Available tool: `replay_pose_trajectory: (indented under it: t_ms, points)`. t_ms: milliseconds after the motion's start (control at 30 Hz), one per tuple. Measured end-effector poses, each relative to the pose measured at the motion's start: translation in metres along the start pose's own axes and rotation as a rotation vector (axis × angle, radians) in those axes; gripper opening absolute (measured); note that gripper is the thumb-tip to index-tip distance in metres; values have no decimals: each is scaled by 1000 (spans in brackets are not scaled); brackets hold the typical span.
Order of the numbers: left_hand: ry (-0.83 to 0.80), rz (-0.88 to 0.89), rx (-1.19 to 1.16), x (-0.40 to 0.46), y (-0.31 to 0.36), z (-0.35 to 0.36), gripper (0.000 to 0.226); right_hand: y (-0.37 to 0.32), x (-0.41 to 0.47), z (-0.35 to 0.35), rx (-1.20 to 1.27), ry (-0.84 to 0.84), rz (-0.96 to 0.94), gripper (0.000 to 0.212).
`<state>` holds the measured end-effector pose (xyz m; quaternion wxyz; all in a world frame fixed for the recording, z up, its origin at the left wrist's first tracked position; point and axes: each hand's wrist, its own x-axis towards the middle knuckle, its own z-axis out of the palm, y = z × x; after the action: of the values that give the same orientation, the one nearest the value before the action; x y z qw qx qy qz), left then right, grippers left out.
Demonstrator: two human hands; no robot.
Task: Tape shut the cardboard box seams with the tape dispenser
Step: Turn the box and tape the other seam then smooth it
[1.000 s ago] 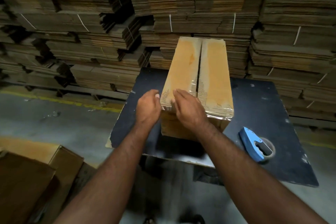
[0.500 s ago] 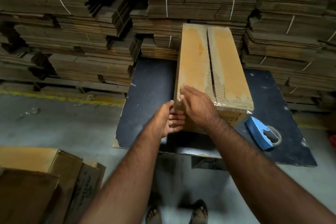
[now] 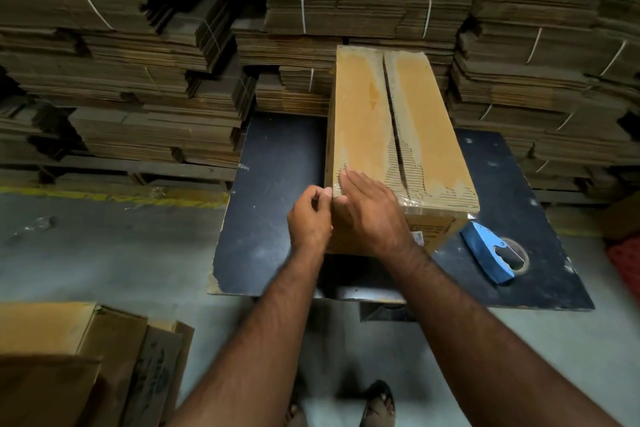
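Right hand (image 3: 370,215) flat, pressing tape at box (image 3: 398,135) near-left corner; left hand (image 3: 310,218) pinches at corner edge, likely tape end. Near edge taped; centre seam looks open. Dispenser (image 3: 488,255) idle, near right.

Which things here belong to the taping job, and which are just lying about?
Job: cardboard box; tape dispenser; left hand; right hand.
Lying about: stacked flat cartons; loose boxes on the floor; black table.
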<state>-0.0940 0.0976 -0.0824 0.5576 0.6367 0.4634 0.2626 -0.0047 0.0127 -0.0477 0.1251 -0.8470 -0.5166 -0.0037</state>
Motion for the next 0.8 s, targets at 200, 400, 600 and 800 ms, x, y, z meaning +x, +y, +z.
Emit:
replay_pose_trajectory:
  t_ms: [200, 400, 600, 800]
  points:
    - [102, -43, 142, -5, 4, 13, 15, 7, -2, 15, -59, 46, -45, 51]
    - [-14, -11, -289, -21, 22, 13, 54, 21, -8, -10, 5, 19, -122, 49]
    - [-255, -178, -303, -23, 45, 26, 85, 33, -10, 0, -2, -26, -50, 60]
    - [-298, 488, 310, -11, 19, 19, 61, 53, -19, -21, -45, -13, -120, 55]
